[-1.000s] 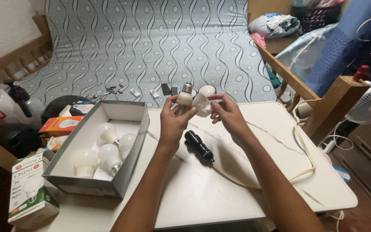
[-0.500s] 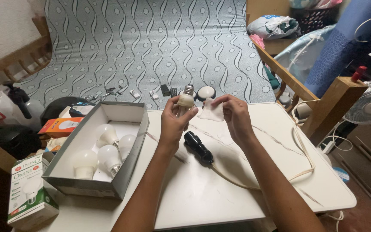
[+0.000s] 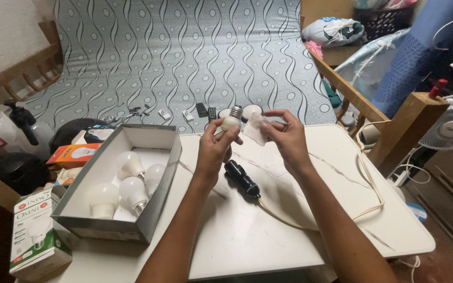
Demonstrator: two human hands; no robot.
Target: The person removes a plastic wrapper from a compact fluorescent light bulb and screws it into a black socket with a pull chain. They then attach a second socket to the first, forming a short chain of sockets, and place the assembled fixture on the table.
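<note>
Behind the white worktop (image 3: pixel 300 230) a grey mattress with a wavy pattern (image 3: pixel 184 57) fills the background, with small dark and white parts scattered along its near edge; on the worktop's left edge I see an open grey cardboard box (image 3: pixel 153 209) holding four white bulbs (image 3: pixel 124 183), and past that edge a green-and-white bulb carton (image 3: pixel 35 236) and an orange one (image 3: pixel 77 155); my left hand (image 3: pixel 213 152) has its fingers (image 3: pixel 227 137) clenched round a white bulb (image 3: pixel 231 121), held up above the far middle of the worktop with its metal screw base pointing up; my right hand (image 3: pixel 289 139) pinches a small white cloth or tissue (image 3: pixel 258 129) between thumb and forefinger, just beside the bulb and, as far as I can tell, not quite touching it; under both hands a black lamp socket (image 3: pixel 242 179) lies on its side near the worktop's centre, its cream cord (image 3: pixel 363 209) looping toward the right edge and back past the far right corner; I judge the wiping of this bulb to be in hand, not finished; whether the four in the box are already done or waiting I cannot tell.
</note>
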